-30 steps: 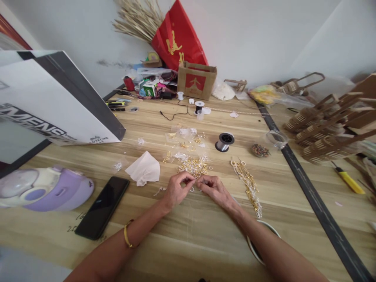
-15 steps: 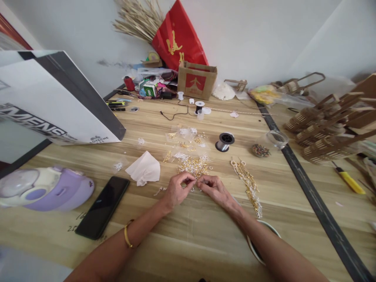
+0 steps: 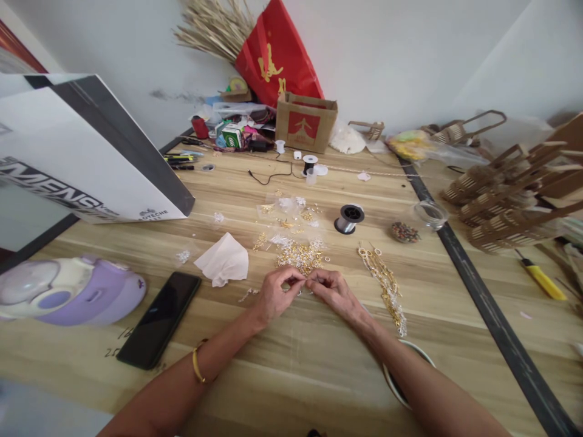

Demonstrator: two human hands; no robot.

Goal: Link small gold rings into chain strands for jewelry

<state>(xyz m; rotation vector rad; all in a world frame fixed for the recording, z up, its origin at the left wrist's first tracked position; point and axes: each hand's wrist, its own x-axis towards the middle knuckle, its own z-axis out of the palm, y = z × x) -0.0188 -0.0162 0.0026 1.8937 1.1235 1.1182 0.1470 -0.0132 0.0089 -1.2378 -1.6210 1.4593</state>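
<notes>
My left hand (image 3: pixel 279 294) and my right hand (image 3: pixel 333 290) meet fingertip to fingertip at the near edge of a pile of small gold and silver beads (image 3: pixel 301 255). Both are closed in a pinch; whatever sits between the fingers is too small to make out. A short silvery strand (image 3: pixel 248 294) lies just left of my left hand. To the right of my right hand, gold and silver bead chains (image 3: pixel 381 282) are laid out on the table. Beyond the pile are small clear bags (image 3: pixel 286 209) of findings and a spool of clear line (image 3: pixel 348 220).
On the left are a phone (image 3: pixel 159 320), a tissue (image 3: pixel 223 260), a purple-and-white bottle (image 3: pixel 86 291) and a large box (image 3: pixel 82 158). A jar (image 3: pixel 427 216) with dark beads and small wooden baskets (image 3: pixel 496 206) stand right. A round-rimmed object (image 3: pixel 394 388) sits partly under my right forearm.
Both hands keep nearly the same pinched pose over the near edge of the bead pile. The view has shifted very slightly; nothing else has visibly moved.
</notes>
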